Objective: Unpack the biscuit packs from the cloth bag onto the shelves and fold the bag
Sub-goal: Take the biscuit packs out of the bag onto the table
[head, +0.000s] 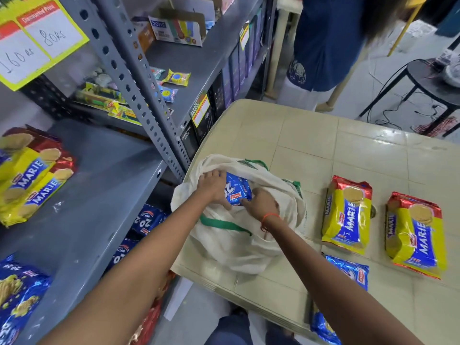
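A cream cloth bag (239, 247) with green handles lies open on the left edge of the beige plastic table (311, 135). Inside its mouth sits a blue biscuit pack (239, 189). My left hand (214, 186) grips the pack's left side. My right hand (261, 202) holds its lower right corner, a red thread around the wrist. Two yellow Marie packs (347, 215) (415, 235) lie on the table to the right, and blue packs (348, 268) lie nearer me, partly hidden by my right arm.
Grey metal shelves (99, 195) stand on the left with Marie packs (29, 175) and blue packs (17, 295); more blue packs (146, 220) lie on the shelf below. A person in blue (328, 46) stands behind the table. A black stool (435, 85) is at the right.
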Motion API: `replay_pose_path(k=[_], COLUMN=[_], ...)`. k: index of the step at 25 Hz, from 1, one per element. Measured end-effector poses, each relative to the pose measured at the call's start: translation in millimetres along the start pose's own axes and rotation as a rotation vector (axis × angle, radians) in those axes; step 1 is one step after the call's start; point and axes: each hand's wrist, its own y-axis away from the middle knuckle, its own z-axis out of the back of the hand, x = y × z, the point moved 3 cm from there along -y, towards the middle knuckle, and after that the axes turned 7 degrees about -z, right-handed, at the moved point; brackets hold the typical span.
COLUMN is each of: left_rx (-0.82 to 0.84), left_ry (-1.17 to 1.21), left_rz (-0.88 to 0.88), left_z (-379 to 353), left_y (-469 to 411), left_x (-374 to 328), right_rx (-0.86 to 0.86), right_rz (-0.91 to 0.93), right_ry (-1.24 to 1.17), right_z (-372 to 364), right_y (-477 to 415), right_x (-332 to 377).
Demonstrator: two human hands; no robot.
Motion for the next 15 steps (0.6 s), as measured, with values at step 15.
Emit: replay_pose_path(k=[15], left_rx=[-0.019], left_ry=[1.426], left_rz=[0.069], left_z=[64], left_y=[40], left_x=[4], right_rx=[0.159], right_rz=[0.383], right_ry=[-0.364], right_z=[56], right_y=[36], right_x=[8])
